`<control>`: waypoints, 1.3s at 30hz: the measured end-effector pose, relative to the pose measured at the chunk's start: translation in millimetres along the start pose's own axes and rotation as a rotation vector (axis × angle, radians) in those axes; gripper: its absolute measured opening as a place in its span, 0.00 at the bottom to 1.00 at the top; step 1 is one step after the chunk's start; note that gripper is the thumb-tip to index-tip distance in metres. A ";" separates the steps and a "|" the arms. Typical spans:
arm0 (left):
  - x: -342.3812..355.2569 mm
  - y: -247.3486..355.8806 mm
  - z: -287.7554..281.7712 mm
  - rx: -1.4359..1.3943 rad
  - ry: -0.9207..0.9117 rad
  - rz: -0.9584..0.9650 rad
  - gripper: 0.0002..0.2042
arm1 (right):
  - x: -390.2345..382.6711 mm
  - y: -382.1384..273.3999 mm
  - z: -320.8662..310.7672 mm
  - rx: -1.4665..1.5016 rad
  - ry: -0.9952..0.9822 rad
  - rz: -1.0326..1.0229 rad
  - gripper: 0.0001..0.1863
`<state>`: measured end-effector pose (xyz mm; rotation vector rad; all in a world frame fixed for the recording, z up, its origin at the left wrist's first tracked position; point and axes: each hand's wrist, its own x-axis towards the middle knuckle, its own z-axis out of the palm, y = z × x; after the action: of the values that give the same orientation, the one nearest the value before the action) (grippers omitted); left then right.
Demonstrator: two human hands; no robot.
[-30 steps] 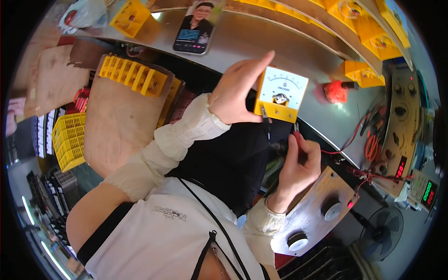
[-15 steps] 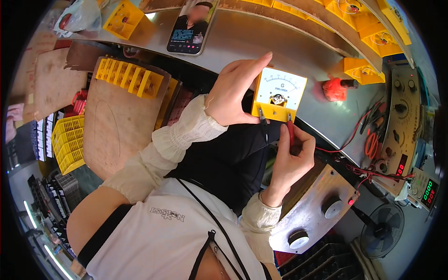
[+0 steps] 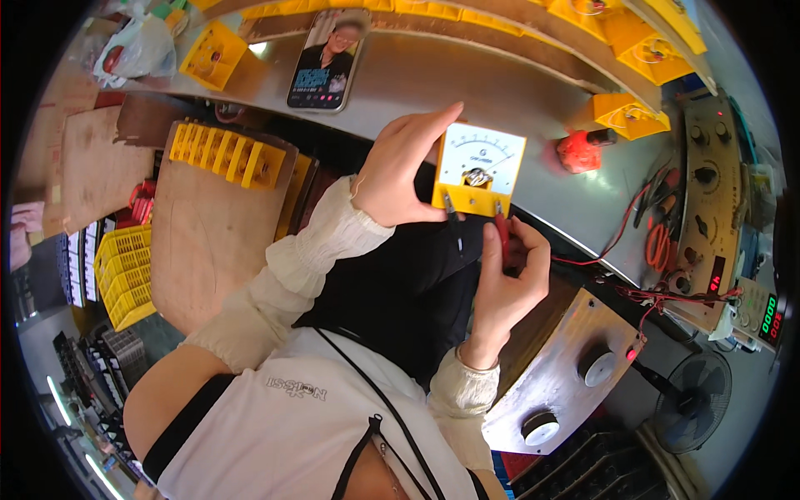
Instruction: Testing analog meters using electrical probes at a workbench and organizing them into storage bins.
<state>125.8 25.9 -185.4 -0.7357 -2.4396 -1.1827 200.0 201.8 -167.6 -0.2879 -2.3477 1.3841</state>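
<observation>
My left hand [image 3: 404, 167] grips a yellow panel meter [image 3: 475, 202] by its left side, thumb along the lower edge and a finger at the upper corner. Its white dial faces up, with a needle and a bare metal movement in the middle. A black test clip [image 3: 452, 221] hangs from the meter's lower left terminal. At the lower right terminal, a red test clip [image 3: 502, 233] is pinched in my right hand [image 3: 512, 275], its tip touching the meter. The right fingers are partly hidden behind the clip.
A phone [image 3: 327, 62] lies on the metal bench; a red bottle [image 3: 579, 152] stands to the right. Yellow meter housings [image 3: 629, 115] line the shelves. Pliers and wires lie beside a control panel [image 3: 704, 192]. A metal box with two knobs [image 3: 567, 375] sits at lower right, near a fan [image 3: 692, 400].
The meter, both hands and the bench have shifted slightly left in view. The red clip stays at the terminal. The control panel's red display reads differently.
</observation>
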 end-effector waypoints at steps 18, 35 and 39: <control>-47.6 70.4 95.7 -0.218 -0.320 0.442 0.27 | -136.0 182.4 -228.8 -1.102 0.715 0.318 0.39; -45.8 46.9 35.1 -0.104 -0.167 0.290 0.38 | -58.5 84.3 -84.1 -0.413 0.387 -0.138 0.43; -23.2 38.8 15.8 0.067 0.040 0.299 0.43 | -36.0 14.1 17.4 -0.106 0.041 -0.120 0.48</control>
<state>166.0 51.7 -182.1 -1.0041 -2.2275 -0.9854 224.4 181.7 -195.8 -0.1995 -2.3671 1.1905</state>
